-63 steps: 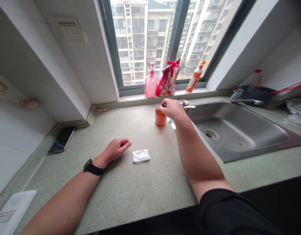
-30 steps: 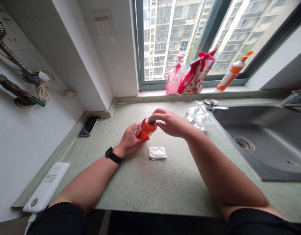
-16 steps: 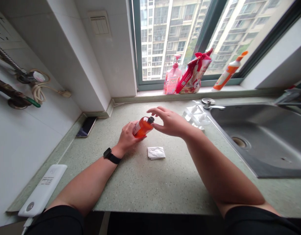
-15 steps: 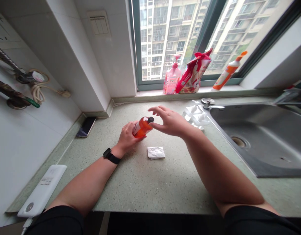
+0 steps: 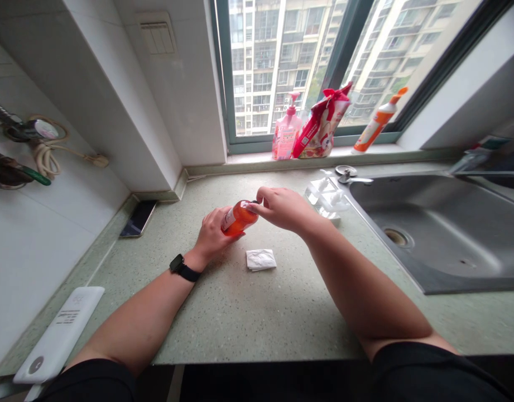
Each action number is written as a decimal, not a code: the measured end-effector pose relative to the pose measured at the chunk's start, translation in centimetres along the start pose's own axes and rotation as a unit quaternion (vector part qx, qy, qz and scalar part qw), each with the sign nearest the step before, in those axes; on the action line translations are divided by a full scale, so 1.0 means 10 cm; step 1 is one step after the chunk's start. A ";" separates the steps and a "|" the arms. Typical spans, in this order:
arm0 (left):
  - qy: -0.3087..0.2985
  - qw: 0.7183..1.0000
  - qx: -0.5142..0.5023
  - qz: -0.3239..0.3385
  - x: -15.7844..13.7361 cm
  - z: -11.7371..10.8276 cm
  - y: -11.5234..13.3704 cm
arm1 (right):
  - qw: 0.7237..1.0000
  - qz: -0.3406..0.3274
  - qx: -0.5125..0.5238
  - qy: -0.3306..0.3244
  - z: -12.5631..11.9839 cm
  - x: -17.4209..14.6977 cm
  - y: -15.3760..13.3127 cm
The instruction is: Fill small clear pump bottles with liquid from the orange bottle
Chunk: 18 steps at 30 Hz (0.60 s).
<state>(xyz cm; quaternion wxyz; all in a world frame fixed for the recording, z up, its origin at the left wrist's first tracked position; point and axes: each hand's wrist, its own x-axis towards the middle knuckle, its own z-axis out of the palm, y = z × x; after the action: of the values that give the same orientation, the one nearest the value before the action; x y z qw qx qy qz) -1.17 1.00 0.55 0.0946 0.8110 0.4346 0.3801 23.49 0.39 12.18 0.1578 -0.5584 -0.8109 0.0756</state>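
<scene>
An orange-red bottle (image 5: 240, 219) with a pale label is tilted toward the right over the counter. Wrapped round its body is my left hand (image 5: 214, 231), with a black watch on the wrist. My right hand (image 5: 282, 207) has its fingers closed on the bottle's black cap (image 5: 255, 202), most of which the fingers hide. Just below the bottle, a folded white tissue (image 5: 260, 259) lies flat on the counter (image 5: 257, 318).
Clear bottles with white pump tops (image 5: 327, 195) stand right of my right hand, beside the steel sink (image 5: 411, 262). A phone (image 5: 138, 218) and a white power bank (image 5: 59, 335) lie at left. On the windowsill are a pink pump bottle (image 5: 287, 134), a red bag (image 5: 321, 125) and an orange-white bottle (image 5: 374, 129).
My right hand's fingers, spread beside the cap before, have closed round it. The left hand keeps its hold on the bottle. The whole view has shifted slightly.
</scene>
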 end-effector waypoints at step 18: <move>0.011 1.000 -0.014 -0.023 0.00 0.02 -0.01 | 0.979 -0.190 0.071 0.027 -0.03 0.00 0.01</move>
<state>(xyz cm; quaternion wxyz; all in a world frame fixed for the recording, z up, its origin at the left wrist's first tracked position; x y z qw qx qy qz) -1.09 1.11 0.43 0.1099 0.7954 0.4486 0.3924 23.69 0.44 12.45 0.2302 -0.3836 -0.8902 0.0865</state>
